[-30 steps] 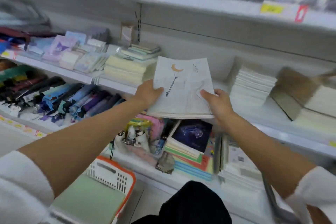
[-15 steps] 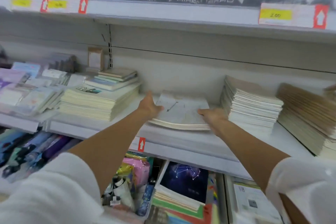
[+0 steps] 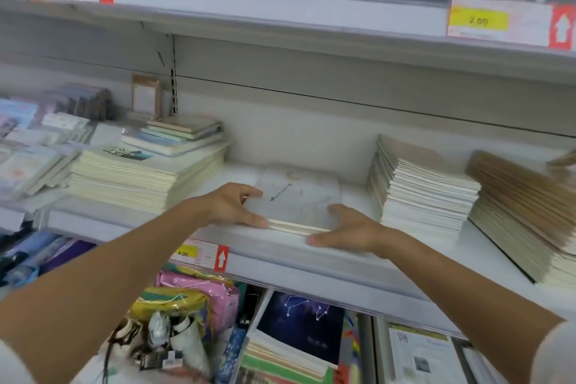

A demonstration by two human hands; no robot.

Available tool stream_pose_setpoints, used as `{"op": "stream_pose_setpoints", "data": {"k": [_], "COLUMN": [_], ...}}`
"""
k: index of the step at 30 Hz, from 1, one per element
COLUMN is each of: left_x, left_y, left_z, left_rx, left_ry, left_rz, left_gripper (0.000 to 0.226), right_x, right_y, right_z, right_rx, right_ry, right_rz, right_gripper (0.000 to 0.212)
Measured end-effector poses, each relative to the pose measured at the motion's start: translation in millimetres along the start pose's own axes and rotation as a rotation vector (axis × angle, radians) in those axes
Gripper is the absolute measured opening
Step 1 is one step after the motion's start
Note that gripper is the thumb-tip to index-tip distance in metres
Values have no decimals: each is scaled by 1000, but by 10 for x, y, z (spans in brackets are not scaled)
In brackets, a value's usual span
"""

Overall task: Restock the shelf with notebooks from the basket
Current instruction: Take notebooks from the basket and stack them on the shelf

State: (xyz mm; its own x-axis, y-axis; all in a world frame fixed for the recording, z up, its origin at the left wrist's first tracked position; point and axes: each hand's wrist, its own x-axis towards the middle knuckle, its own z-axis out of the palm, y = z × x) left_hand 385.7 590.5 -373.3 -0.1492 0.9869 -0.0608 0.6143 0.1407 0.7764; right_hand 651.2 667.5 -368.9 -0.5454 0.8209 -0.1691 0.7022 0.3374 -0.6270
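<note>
A thin stack of white notebooks (image 3: 299, 199) with a faint moon drawing lies flat on the white middle shelf (image 3: 280, 246), in the gap between two taller piles. My left hand (image 3: 233, 206) holds its left front corner, thumb on the cover and fingers along the front edge. At the right front corner is my right hand (image 3: 346, 227), fingers spread on the cover and thumb stretched out on the shelf in front. The basket is out of view.
A tall cream notebook pile (image 3: 146, 178) stands to the left, a white pile (image 3: 420, 190) and a brown-edged pile (image 3: 523, 212) to the right. The shelf above (image 3: 280, 12) overhangs with price tags. Below lie a dark starry notebook (image 3: 299, 324) and packaged goods (image 3: 187, 305).
The notebook stack went from held up in the air onto the shelf and further back into the gap. My right hand's fingers have loosened and spread. The view rose, so the basket dropped out.
</note>
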Motion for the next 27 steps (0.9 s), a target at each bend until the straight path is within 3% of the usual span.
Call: {"op": "stream_pose_setpoints", "data": {"k": [4,8,13,23,25,27], "left_x": [-8,22,86,106,91,19], "left_y": [-17,-50,-114,-90,-62,-29], "left_z": [6,42,57,53,50,56], "left_rx": [141,206,194,434,334,244], "left_ry": [134,203,264,151,133,228], "left_rz": [46,89,92,22,5,23], "left_gripper": [72,62,56,57,55,47], "right_x": [61,135,185,158,141,94], "right_y": [8,75,57,-15,-96,-222], "right_z": [92,154,176,140,122,120], "right_rx": [-103,32,-36,-209,-336,-429], "right_ry": [119,227,282,180,112,120], "right_rz": [-19,-30,-33,22,63,104], "right_gripper": [99,96,93,95,94,94]}}
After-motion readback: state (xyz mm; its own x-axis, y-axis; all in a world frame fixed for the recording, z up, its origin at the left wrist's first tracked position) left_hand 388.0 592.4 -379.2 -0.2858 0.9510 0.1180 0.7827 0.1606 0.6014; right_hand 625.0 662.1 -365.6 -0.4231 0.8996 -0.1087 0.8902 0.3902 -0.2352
